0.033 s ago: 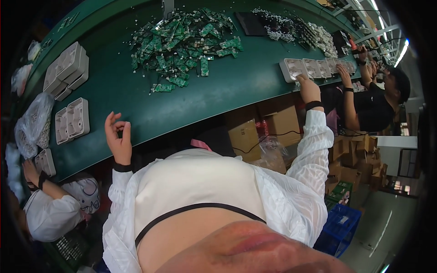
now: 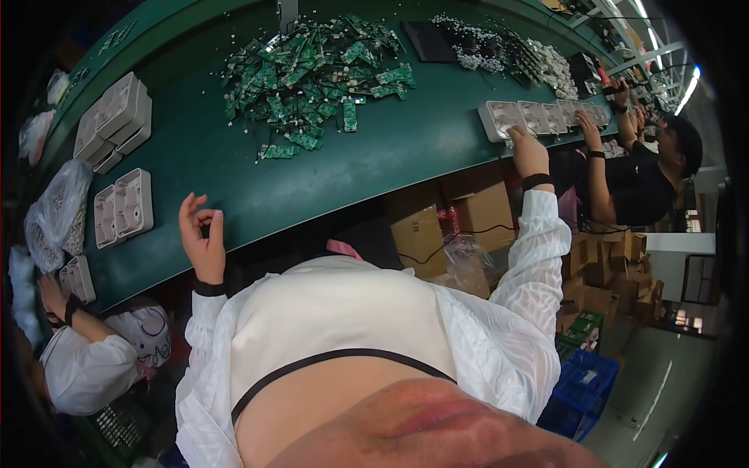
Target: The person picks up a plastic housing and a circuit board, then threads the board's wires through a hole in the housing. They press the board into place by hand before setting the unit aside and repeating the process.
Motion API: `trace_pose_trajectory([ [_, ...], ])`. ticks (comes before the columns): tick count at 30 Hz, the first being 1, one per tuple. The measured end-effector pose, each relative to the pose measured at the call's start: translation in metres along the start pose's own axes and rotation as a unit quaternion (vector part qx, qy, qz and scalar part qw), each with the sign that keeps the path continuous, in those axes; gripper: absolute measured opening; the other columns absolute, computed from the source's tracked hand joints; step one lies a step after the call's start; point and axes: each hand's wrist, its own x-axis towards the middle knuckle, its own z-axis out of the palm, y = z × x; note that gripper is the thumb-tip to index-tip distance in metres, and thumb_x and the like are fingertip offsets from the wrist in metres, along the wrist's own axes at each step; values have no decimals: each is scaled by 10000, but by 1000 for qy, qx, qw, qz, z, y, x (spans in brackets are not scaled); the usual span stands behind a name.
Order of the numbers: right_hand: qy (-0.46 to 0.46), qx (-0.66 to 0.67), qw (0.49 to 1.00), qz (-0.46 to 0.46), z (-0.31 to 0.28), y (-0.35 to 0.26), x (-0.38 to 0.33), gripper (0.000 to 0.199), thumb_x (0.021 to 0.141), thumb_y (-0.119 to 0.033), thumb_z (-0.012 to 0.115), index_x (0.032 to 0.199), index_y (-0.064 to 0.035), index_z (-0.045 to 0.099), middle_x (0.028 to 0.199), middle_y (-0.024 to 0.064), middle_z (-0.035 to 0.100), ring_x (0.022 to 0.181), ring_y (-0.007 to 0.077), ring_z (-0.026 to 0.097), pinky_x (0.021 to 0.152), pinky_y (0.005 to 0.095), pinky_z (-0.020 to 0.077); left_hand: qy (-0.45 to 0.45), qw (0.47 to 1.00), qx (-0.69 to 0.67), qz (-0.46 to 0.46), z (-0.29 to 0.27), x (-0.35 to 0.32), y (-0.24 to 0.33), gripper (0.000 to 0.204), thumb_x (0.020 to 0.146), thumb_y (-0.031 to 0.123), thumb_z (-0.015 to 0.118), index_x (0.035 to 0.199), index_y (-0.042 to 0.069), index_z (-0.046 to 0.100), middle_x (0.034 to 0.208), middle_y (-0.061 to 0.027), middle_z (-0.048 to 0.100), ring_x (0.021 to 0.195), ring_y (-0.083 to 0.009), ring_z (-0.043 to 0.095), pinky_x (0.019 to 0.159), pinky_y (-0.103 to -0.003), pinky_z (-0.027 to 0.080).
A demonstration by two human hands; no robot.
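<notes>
My left hand point(image 2: 204, 238) hovers over the green table's near edge, its fingers loosely bent and apart with nothing visible in them. On the right, my right hand point(image 2: 530, 154) has its fingers closed at the near rim of a white plastic casing point(image 2: 503, 117). That casing is the left end of a row of similar open, compartmented casings point(image 2: 551, 118) running off to the right. The fingertips partly cover its near corner. A large heap of small green circuit boards point(image 2: 312, 74) lies beyond my hands, towards the far side of the table.
White casings point(image 2: 134, 203) stand at the left, with stacked ones point(image 2: 121, 113) behind. A plastic bag of small parts point(image 2: 58, 210) lies beside them. Wired parts point(image 2: 468, 47) and a black tray point(image 2: 429, 40) sit far right. Co-workers' hands point(image 2: 53, 296) point(image 2: 591, 132) work at both sides. Cardboard boxes point(image 2: 484, 214) stand below.
</notes>
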Motion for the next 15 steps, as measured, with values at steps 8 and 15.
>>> trace_pose_trajectory([
  [8, 35, 170, 978, 113, -29, -31, 100, 297, 916, -300, 743, 1076, -52, 766, 986, 178, 759, 900, 343, 735, 811, 418, 580, 24, 999, 27, 37, 2, -3, -3, 578, 989, 16, 662, 1516, 23, 426, 1368, -143, 589, 1039, -163, 616, 960, -313, 488],
  [15, -111, 267, 947, 139, 33, -66, 241, 704, 804, -618, 794, 1124, 8, 759, 1098, 206, 768, 1042, 359, 732, 909, 433, 570, 25, 996, 81, 31, 8, -1, -3, 574, 962, 28, 686, 1490, 17, 463, 1335, -146, 615, 1081, -200, 614, 982, -344, 481],
])
